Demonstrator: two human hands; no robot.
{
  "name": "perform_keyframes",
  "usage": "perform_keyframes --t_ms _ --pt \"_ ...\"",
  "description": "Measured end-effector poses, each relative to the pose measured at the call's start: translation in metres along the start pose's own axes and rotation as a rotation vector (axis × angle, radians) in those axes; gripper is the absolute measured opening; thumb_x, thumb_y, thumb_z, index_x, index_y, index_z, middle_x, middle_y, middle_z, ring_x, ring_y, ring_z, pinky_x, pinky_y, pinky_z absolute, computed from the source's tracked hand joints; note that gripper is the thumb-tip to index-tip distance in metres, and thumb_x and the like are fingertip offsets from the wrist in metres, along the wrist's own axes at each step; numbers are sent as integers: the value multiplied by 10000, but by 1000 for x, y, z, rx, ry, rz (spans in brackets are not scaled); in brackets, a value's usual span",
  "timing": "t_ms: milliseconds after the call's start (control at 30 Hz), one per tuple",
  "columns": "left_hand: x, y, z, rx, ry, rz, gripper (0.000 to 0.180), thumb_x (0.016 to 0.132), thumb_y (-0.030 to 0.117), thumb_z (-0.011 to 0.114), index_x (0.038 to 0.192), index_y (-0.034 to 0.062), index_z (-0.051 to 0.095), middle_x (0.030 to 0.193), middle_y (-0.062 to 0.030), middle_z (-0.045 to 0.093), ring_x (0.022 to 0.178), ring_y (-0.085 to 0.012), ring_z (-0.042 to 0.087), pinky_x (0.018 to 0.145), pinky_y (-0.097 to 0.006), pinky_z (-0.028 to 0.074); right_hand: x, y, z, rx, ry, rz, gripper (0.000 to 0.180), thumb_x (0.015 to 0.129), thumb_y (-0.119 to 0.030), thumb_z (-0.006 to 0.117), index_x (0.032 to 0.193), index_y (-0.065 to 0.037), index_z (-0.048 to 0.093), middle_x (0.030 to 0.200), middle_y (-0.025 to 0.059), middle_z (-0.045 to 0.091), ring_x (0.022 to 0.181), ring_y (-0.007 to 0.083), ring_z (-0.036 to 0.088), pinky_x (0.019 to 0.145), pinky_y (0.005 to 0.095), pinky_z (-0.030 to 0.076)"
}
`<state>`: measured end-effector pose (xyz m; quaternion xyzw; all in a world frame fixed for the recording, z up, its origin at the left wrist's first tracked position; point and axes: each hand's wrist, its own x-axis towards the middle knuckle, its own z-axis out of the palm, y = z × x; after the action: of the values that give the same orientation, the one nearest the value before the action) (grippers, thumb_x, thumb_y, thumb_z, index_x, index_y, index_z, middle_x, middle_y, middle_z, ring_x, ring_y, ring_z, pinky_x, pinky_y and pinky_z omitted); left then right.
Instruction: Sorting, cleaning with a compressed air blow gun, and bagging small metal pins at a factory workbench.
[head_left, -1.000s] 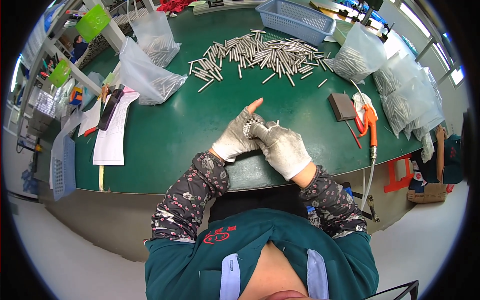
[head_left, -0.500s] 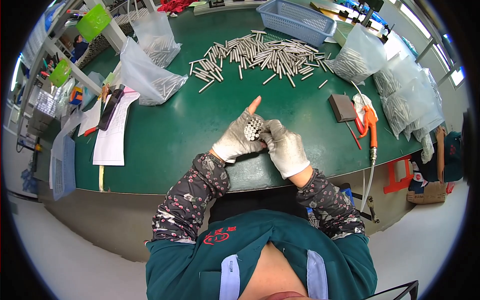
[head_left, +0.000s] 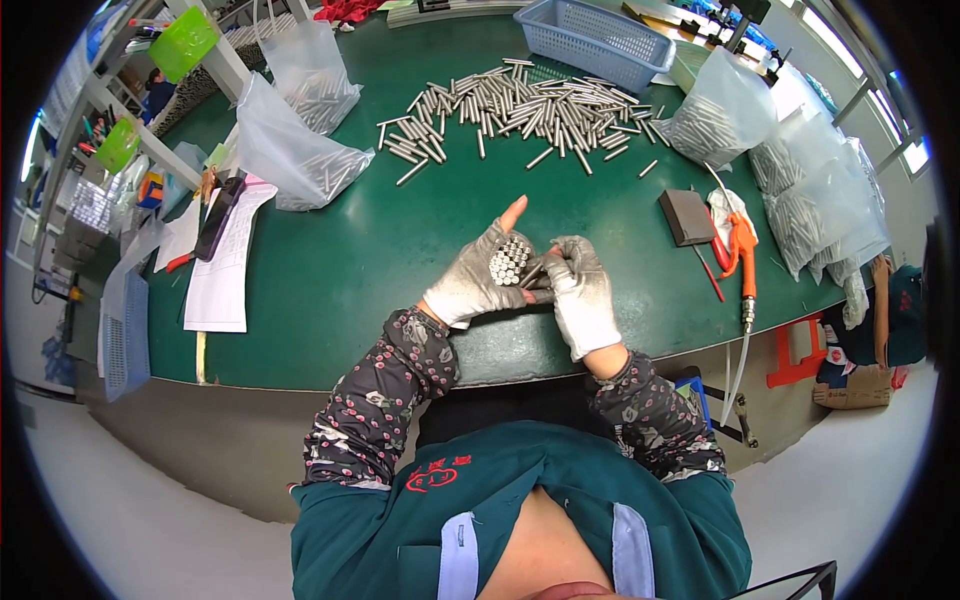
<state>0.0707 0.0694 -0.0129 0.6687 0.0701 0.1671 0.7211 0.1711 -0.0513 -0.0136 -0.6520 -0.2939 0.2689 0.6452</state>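
Note:
My left hand (head_left: 468, 281), in a pale glove with bare fingertips, is closed around a bundle of metal pins (head_left: 509, 261). The round pin ends face up and the thumb points away from the bundle. Close beside it on the right, my gloved right hand (head_left: 581, 297) pinches at least one metal pin (head_left: 534, 274) between thumb and fingers; how many is hard to see. Both hands are above the near part of the green table (head_left: 350, 280). Farther off lies a loose heap of the same pins (head_left: 545, 108).
Clear bags of pins (head_left: 308, 165) stand at the left, with more bags (head_left: 718, 115) at the right. A blue basket (head_left: 595, 45) sits behind the heap. An orange air gun (head_left: 741, 245) and a dark block (head_left: 687, 217) lie right, papers (head_left: 225, 285) and a phone (head_left: 219, 218) left.
My right hand has shifted slightly right, away from the bundle, and a pin now shows at its fingertips. My left hand has barely moved.

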Motion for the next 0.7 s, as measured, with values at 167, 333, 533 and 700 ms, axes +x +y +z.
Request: perform_keyframes --t_ms 167,333,533,700 --pt "0 0 -1 54 -21 22 1015 599 -39 723 1409 111 129 877 21 515 786 -74 478 772 -197 393 0 3 4 196 35 112 160 866 -96 495 992 0 487 888 73 553 723 139 587 611 253 501" --pt "-1 -3 0 110 5 29 970 595 -48 678 1399 205 199 899 8 531 794 -101 505 769 -214 412 -3 -4 11 331 69 126 174 863 -92 494 1006 4 467 877 69 529 710 119 576 556 238 519" --pt "0 0 0 152 -3 50 935 627 -49 650 1406 126 163 866 21 516 771 -73 472 754 -189 390 -2 -3 14 186 136 37 153 854 -88 496 981 -3 484 834 56 535 685 114 569 553 224 502" --pt "1 -3 -2 204 -5 42 947 579 -19 631 1395 204 204 882 -6 539 775 -121 513 768 -224 423 4 7 14 14 203 -51 111 836 -99 519 914 -20 514 769 41 553 659 106 553 579 239 469"
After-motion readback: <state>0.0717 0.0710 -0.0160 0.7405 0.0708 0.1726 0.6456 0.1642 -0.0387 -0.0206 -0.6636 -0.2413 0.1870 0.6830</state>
